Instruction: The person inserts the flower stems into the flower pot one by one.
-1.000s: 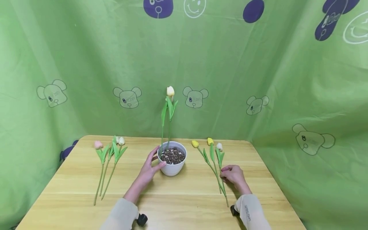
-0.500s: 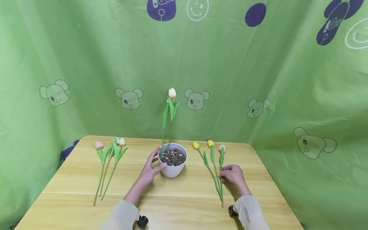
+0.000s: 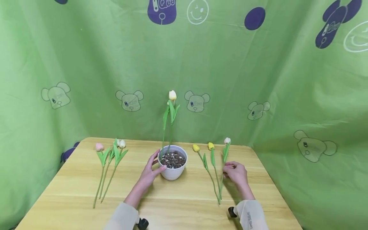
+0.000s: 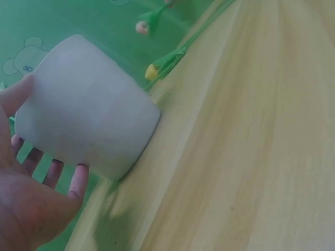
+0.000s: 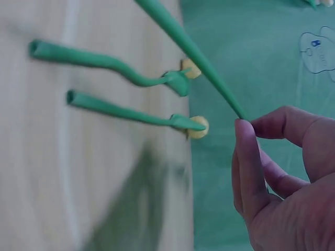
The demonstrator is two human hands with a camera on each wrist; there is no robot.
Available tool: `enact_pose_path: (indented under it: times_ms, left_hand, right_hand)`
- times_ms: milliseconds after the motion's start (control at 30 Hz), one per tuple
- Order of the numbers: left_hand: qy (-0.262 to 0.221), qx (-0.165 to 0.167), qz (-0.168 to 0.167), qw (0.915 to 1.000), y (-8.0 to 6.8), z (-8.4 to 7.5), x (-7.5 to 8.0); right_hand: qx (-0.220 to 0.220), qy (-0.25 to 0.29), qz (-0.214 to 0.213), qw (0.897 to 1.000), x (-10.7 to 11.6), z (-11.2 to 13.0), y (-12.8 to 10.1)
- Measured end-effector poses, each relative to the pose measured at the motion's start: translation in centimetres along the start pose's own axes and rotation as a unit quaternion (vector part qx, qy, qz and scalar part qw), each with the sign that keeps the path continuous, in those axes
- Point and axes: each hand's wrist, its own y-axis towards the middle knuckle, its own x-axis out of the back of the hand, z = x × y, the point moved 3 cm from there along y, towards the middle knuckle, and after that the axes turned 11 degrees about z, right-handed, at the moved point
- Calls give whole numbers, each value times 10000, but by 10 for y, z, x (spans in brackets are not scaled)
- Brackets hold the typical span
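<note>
While the right hand (image 3: 237,174) pinches a pale tulip (image 3: 226,151) by its stem, right of the white pot (image 3: 172,174), the left hand (image 3: 149,174) grips the pot's left side, cream tulip (image 3: 172,110) upright in its soil (image 3: 173,160), yellow tulips (image 3: 212,156) to its right, pink and white tulips (image 3: 116,151) left.

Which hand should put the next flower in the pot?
Probably the right hand: its fingers pinch the pale tulip by its stem, while the left hand is busy holding the white pot.
</note>
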Motion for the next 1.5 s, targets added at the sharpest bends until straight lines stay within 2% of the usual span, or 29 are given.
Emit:
enact_pose_path:
  times_ms: [167,433,833,1267,1500]
  left_hand:
    - [63,-37,1,10000,0,0,2]
    - [68,77,19,9999,0,3,1]
    - [67,-19,26,10000,1,-2,1]
    - [44,-17,21,10000,1,2,2]
    - [114,-18,20,9999,0,2,2]
  right_hand:
    - [217,451,19,9987,-7,13,-1]
    - [520,773,91,9956,-18,38,-5]
    - [1156,1538,133,9812,-39,72,-16]
    - [1878,1644,115,9683,-56,121,-15]
    - [2230,1664,64,9605,-69,140,-7]
